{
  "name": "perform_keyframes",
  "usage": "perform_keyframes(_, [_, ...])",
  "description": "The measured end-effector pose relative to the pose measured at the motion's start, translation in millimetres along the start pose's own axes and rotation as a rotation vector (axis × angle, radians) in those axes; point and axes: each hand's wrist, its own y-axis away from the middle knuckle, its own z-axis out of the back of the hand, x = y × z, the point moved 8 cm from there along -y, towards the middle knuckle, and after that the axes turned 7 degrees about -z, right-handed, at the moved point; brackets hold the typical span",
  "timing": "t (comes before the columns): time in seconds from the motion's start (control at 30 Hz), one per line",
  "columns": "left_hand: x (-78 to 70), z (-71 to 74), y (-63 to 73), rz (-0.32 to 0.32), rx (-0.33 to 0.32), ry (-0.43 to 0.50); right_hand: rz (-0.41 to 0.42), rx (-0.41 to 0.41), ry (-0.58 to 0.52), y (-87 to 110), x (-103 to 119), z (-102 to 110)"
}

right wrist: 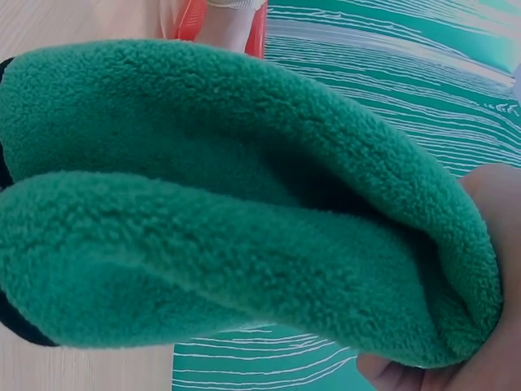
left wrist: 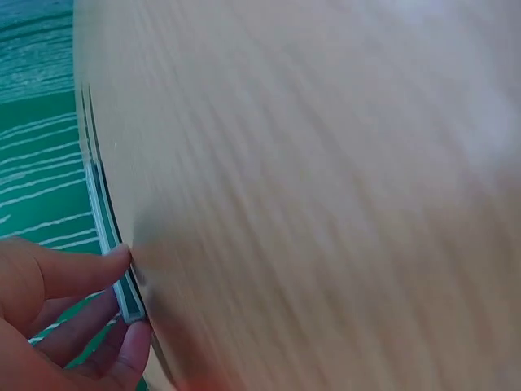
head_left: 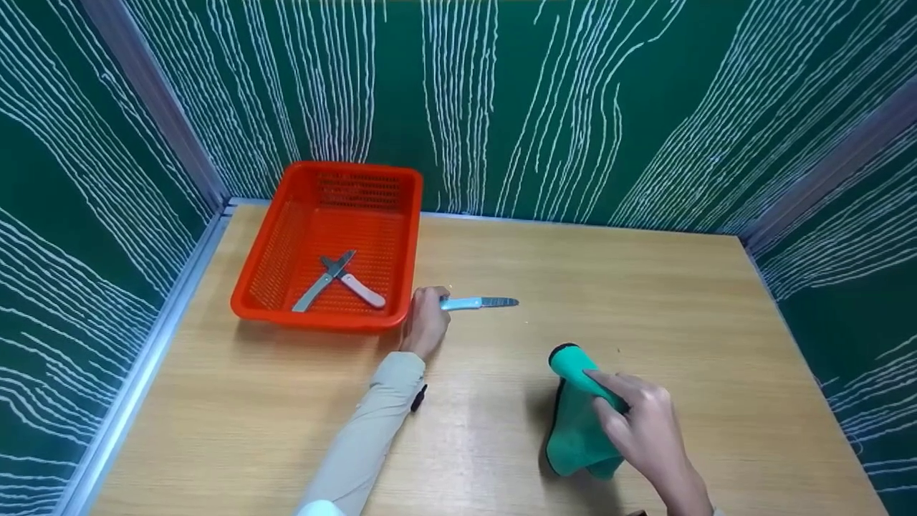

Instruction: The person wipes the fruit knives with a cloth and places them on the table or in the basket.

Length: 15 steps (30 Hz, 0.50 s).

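Observation:
My left hand (head_left: 428, 322) pinches the end of a light-blue-handled knife (head_left: 466, 304) just beside the basket, its serrated-looking blade pointing right. Thumb and fingertips meet around the handle (left wrist: 130, 297) in the left wrist view. At the lower right, my right hand (head_left: 645, 423) grips a folded green fleecy cloth (head_left: 580, 437) with dark edging, which hangs down from the fingers. That cloth (right wrist: 244, 252) fills most of the right wrist view and hides part of the hand. Two knives lie crossed in the red basket, one with a grey-green handle (head_left: 312, 292), one with a pinkish handle (head_left: 364, 292).
The red plastic basket (head_left: 246, 290) stands at the back left of the wooden table (head_left: 645, 287), right by my left hand. Green panels with white wavy lines (head_left: 401, 93) rise behind and at both sides, with metal edging (head_left: 136, 358) along the table.

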Motion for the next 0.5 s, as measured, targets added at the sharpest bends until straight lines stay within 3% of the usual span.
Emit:
perform_keyframes(0.37, [6.7, -2.9, -1.5, 0.072, 0.069, 0.037, -0.018, -0.003, 0.001, 1.3, -3.7, -0.4])
perform_keyframes(0.5, [7.4, -1.1, 3.9, 0.095, 0.035, 0.177, 0.004, -0.015, -0.011, 1.7, -3.0, 0.0])
